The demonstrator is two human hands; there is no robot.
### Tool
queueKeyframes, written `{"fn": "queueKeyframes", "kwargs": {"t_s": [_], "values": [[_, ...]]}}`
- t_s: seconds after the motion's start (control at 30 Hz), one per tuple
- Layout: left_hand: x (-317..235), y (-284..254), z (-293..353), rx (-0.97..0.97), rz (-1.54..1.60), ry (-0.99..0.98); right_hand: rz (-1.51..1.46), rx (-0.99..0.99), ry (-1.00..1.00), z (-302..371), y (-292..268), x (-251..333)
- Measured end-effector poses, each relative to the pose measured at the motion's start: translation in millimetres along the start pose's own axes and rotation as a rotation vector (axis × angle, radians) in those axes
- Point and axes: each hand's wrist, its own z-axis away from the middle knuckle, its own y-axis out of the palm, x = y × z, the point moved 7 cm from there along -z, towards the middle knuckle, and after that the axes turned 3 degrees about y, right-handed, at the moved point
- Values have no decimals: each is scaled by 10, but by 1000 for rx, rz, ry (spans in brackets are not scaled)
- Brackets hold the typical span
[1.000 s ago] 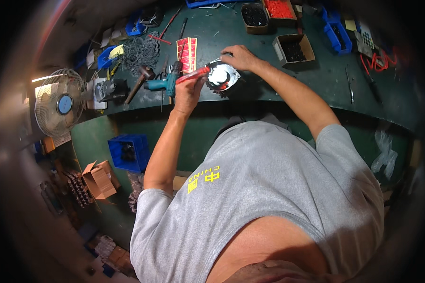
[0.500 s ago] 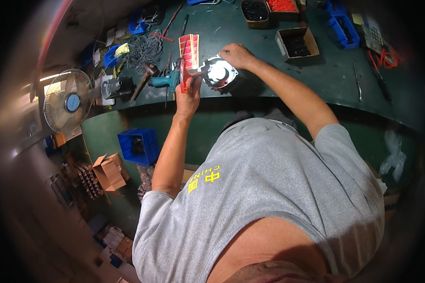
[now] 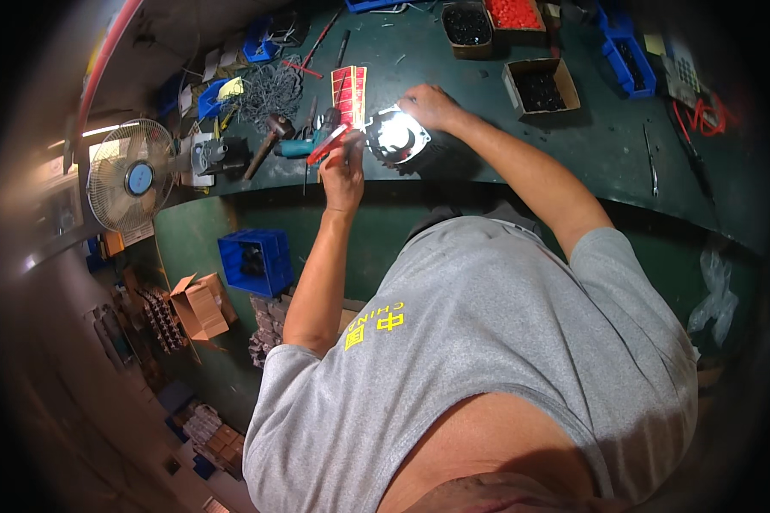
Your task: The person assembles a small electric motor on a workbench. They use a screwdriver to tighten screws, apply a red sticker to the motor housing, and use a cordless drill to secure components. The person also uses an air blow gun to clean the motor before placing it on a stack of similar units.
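1. In the head view, the left hand (image 3: 344,175) is curled closed around a red tool (image 3: 329,144), which slants up toward the right; its exact kind cannot be told, and no marking on it can be read.
2. The right hand (image 3: 432,109) has its fingers bent at the upper right rim of a round metal part (image 3: 395,137); whether they pinch the rim or only rest on it cannot be told.
3. This part sits near the front edge of the green bench (image 3: 590,145), between the two hands, its bright face glaring too strongly to show any lettering.
4. Just beyond the left hand lie red label sheets (image 3: 348,92) with pale yellow borders, printed in repeating blocks too small to read.
5. A teal power drill (image 3: 295,149) lies left of that hand, with a mallet (image 3: 278,128) beside it; no brand is legible on either.
6. The grey T-shirt (image 3: 505,333) bears large yellow lettering (image 3: 389,322) on its chest.
7. At far left, the fan (image 3: 133,177) has a blue hub badge, its pale marking unclear.
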Motion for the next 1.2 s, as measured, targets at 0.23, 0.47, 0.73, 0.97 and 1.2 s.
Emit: {"fn": "queueKeyframes", "kwargs": {"t_s": [0.23, 0.47, 0.73, 0.97, 1.2], "values": [[-70, -37, -20, -65, -135, -16, 22, 13, -15, 3, -21, 42], [-182, -11, -92, 41, 54, -118, 51, -11, -104, 28, -84, 60], [-157, -61, -44, -76, -64, -55, 68, -27, -60, 52, -38, 22], [-99, -8, -27, 84, 59, -264, 8, -83, -31, 126, -105, 7], [-87, -41, -192, 22, -44, -150, 6, -129, 42, 259, -113, -1]]}}
